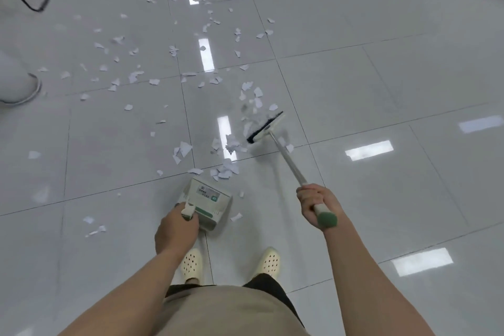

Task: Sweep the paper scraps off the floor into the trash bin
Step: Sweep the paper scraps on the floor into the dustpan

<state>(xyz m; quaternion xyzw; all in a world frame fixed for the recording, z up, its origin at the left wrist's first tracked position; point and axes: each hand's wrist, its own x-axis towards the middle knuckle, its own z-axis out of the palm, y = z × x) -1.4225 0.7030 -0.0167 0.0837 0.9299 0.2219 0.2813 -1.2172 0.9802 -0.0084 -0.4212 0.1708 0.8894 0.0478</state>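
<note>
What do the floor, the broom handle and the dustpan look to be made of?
Floor: glossy glazed tile, judging by grout lines and mirrored ceiling lights. Broom handle: probably metal, a thin silvery tube; its green end cap looks like plastic or rubber. Dustpan: likely matte moulded plastic, off-white with green trim.

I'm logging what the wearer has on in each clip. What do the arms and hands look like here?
Both forearms are bare, with no sleeves in view. The left hand and right hand wear no gloves, and no rings, watch or bracelet show. No markings are visible on either arm.
</note>
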